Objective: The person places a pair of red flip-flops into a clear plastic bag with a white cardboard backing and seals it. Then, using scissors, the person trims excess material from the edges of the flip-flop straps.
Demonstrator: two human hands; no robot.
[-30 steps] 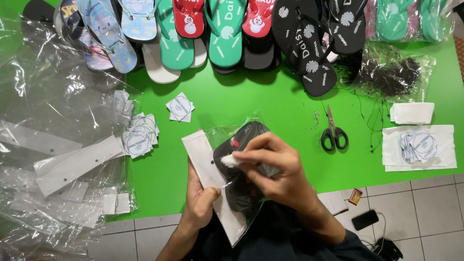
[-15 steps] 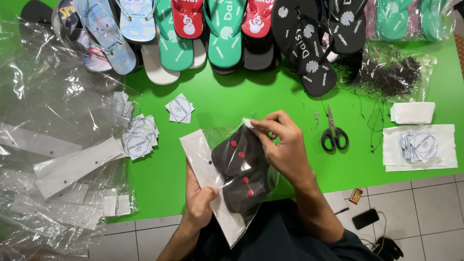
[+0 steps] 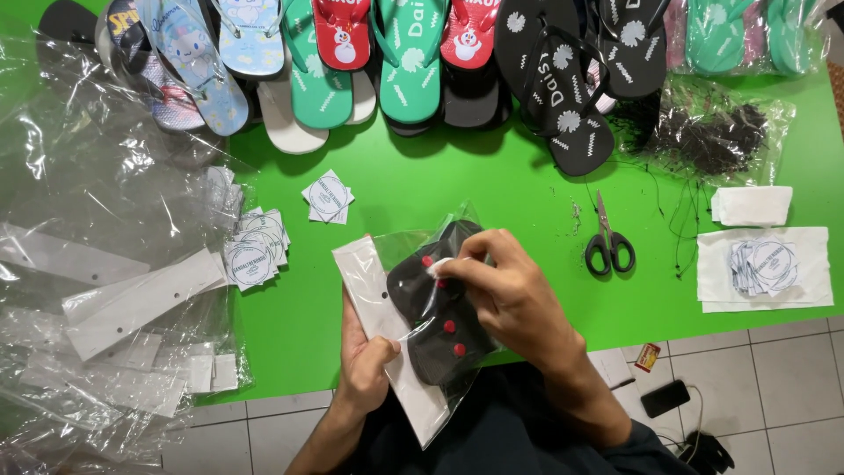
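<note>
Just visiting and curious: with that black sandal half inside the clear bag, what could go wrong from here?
The clear bag is thin and sits tight around the black sandal; the right hand pushing on it might split the plastic. The left hand pinches only one edge, so the bag could slip. The bag overhangs the green table at its near edge, so the sandal might drop to the floor.

Since a second ago our right hand (image 3: 505,295) has moved from the lower end of the black flip-flop (image 3: 435,308) up to its top edge, then come down a little, fingers now pinching a small white tag (image 3: 440,266) against the flip-flop inside the clear bag (image 3: 422,352).
</note>
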